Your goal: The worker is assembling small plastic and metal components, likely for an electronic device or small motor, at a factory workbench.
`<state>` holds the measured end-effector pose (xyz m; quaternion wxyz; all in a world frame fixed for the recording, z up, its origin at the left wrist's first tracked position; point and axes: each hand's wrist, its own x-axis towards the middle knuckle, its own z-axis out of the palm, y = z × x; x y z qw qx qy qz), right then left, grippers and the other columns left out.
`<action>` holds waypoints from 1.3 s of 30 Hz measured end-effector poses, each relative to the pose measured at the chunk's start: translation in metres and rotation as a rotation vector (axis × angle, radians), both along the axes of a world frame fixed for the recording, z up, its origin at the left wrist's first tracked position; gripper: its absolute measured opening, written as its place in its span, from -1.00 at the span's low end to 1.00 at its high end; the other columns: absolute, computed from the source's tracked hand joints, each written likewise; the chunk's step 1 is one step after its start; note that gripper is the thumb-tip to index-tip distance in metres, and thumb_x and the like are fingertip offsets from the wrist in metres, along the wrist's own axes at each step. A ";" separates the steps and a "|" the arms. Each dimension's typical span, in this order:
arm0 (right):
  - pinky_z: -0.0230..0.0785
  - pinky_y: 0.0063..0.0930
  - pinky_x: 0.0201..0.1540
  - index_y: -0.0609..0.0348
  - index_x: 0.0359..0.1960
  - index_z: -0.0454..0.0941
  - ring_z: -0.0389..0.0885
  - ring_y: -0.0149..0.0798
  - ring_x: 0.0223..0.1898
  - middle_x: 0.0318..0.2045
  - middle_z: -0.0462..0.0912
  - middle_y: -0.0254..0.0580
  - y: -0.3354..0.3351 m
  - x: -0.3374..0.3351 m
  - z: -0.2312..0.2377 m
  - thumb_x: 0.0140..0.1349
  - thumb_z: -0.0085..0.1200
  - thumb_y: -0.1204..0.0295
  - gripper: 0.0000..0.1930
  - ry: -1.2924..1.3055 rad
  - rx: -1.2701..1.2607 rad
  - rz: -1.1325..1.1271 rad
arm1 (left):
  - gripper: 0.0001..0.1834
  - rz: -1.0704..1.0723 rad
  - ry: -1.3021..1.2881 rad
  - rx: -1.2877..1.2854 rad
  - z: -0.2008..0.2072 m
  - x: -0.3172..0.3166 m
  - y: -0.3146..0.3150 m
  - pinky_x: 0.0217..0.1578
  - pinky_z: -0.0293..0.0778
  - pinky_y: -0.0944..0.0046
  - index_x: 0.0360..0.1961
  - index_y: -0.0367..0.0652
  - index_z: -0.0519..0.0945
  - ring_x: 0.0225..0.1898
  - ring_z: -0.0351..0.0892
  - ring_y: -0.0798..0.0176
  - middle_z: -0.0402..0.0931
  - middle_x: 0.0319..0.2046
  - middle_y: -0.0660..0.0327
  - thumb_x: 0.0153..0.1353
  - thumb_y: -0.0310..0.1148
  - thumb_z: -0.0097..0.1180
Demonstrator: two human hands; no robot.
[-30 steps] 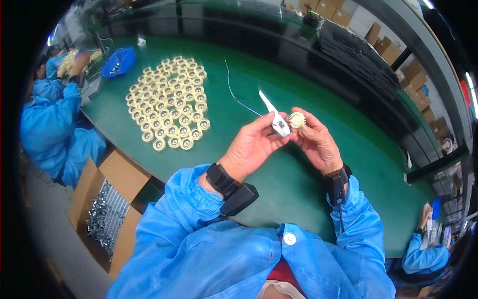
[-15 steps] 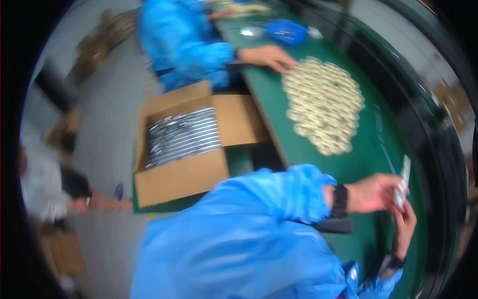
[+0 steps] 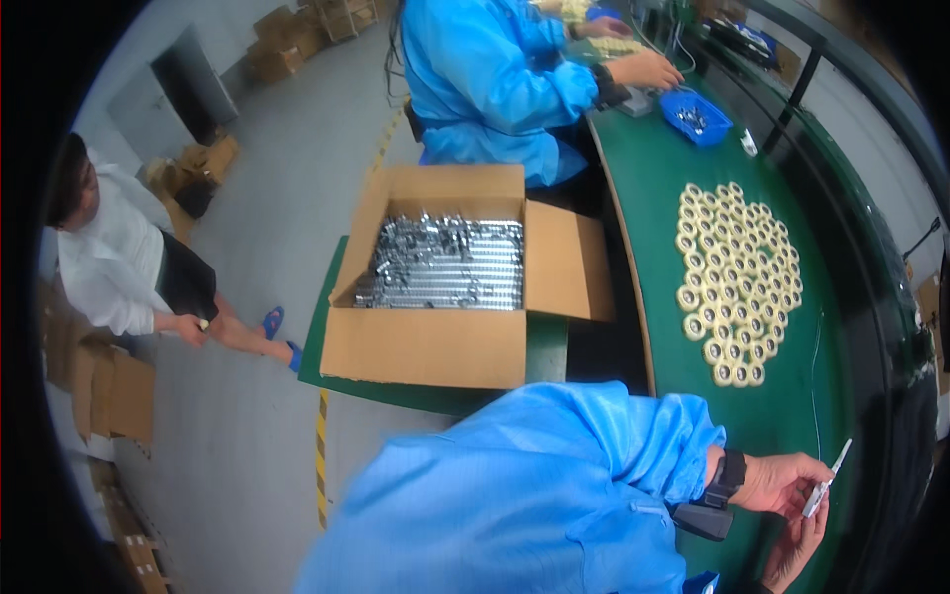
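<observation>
— How is the grip?
— The left hand (image 3: pixel 777 483) pinches the white tool (image 3: pixel 818 498); the right hand (image 3: pixel 800 540) is at its lower end, its hold I cannot tell.
— The danger?
— Tool may slip, if eyes look elsewhere; pale gears (image 3: pixel 732 296) lie beyond the grip, leftward.

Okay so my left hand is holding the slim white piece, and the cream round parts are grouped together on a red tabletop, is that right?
Not quite: the tabletop is green, not red, as the head view shows. Your left hand is holding the slim white piece, and the cream round parts are grouped together there.
</observation>
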<state>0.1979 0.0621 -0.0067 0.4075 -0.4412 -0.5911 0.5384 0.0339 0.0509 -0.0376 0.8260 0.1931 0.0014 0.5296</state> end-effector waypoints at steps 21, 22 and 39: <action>0.37 -0.51 0.03 0.31 -0.03 0.47 0.53 -0.37 -0.05 -0.07 0.54 -0.19 0.014 0.014 0.006 0.09 0.22 0.53 -0.62 0.174 0.124 0.111 | -0.65 0.094 0.104 -0.038 -0.012 -0.016 0.013 0.05 0.43 0.14 -0.03 -0.33 0.48 -0.02 0.53 0.09 0.53 -0.08 0.06 0.28 -0.29 0.04; 0.38 -0.49 0.03 0.31 -0.02 0.47 0.53 -0.37 -0.06 -0.09 0.55 -0.20 0.014 0.017 0.007 0.10 0.21 0.53 -0.62 0.179 0.131 0.088 | -0.65 0.096 0.147 -0.032 -0.008 -0.014 0.012 0.06 0.43 0.14 -0.03 -0.33 0.48 -0.02 0.53 0.08 0.53 -0.08 0.06 0.27 -0.29 0.05; 0.39 -0.54 -0.13 0.25 -0.11 0.56 0.52 -0.40 -0.15 -0.17 0.57 -0.27 0.003 0.016 0.004 0.01 0.31 0.52 -0.64 0.081 0.200 0.148 | -0.79 0.094 0.317 0.043 0.001 -0.009 -0.002 0.04 0.46 0.22 -0.15 -0.22 0.51 -0.09 0.56 0.28 0.56 -0.14 0.14 0.24 -0.35 0.11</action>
